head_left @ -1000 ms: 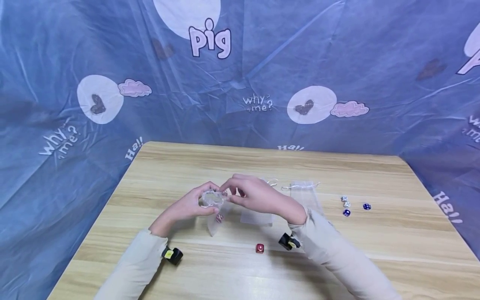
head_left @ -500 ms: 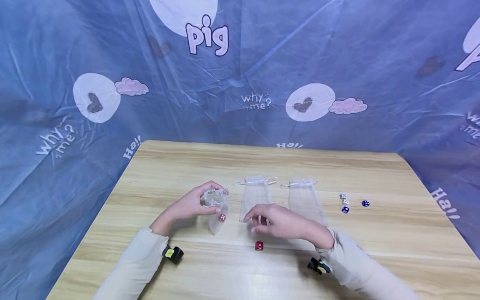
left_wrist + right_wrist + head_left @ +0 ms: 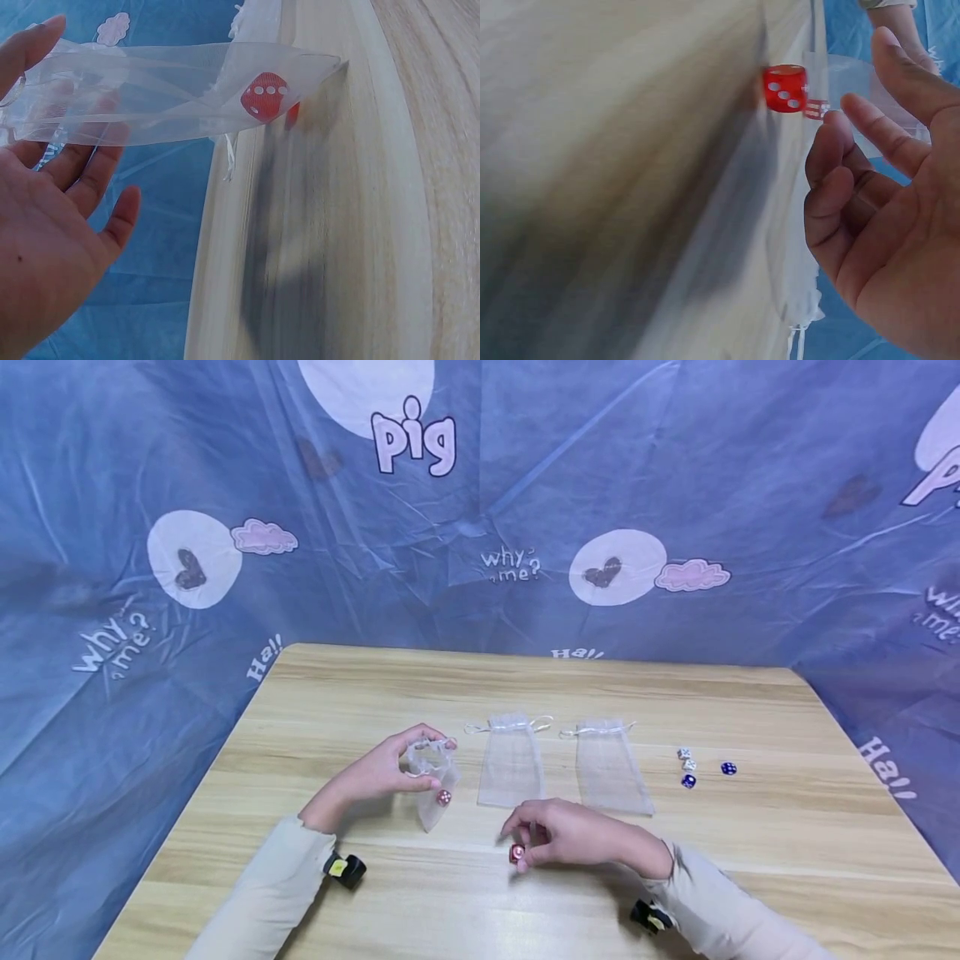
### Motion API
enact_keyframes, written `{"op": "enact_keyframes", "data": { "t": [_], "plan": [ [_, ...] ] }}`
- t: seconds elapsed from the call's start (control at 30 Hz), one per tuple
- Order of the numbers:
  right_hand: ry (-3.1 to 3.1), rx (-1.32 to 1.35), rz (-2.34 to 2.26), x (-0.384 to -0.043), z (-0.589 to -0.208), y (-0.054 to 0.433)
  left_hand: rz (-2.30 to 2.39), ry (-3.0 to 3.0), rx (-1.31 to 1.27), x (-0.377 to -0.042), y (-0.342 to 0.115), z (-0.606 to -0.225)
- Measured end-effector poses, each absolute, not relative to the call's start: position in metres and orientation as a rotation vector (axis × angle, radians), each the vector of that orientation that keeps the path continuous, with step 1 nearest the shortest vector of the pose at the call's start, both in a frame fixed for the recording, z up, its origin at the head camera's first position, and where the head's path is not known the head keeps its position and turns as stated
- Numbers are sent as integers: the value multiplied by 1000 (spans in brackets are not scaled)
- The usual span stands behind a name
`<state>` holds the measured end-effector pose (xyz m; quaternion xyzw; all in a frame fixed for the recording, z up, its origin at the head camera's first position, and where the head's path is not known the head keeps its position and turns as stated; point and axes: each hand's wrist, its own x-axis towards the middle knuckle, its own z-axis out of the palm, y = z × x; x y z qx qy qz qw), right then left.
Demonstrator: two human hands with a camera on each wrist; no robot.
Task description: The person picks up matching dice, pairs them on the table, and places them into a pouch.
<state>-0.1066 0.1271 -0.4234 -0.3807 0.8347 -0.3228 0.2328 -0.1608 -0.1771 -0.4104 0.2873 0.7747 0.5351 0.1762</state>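
My left hand (image 3: 371, 774) holds a sheer white drawstring bag (image 3: 432, 814) by its mouth, thumb and fingers around the opening. Inside, low in the bag, a red die (image 3: 265, 97) with white pips shows through the mesh. My right hand (image 3: 581, 835) is low over the table, thumb and index finger spread on either side of another red die (image 3: 517, 853). The right wrist view shows that loose red die (image 3: 785, 88) on the wood just beyond the fingertips, with a gap between; the other fingers are loosely bent.
Two more sheer bags, one in the middle (image 3: 512, 764) and one to its right (image 3: 613, 768), lie flat on the wooden table (image 3: 390, 914). Further right are white dice (image 3: 689, 765) and blue dice (image 3: 728, 768). A blue printed cloth (image 3: 420, 602) hangs behind.
My right hand has left the bag's mouth and come right and toward the front, down to the loose red die. The left hand keeps its hold on the bag, nearly still.
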Motion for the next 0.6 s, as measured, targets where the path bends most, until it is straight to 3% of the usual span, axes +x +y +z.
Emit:
{"op": "enact_keyframes", "data": {
  "t": [0.6],
  "plan": [
    [2408, -1140, -717, -100, -436, 125, 1502, 2183, 811, -161, -178, -411]
  ]
}}
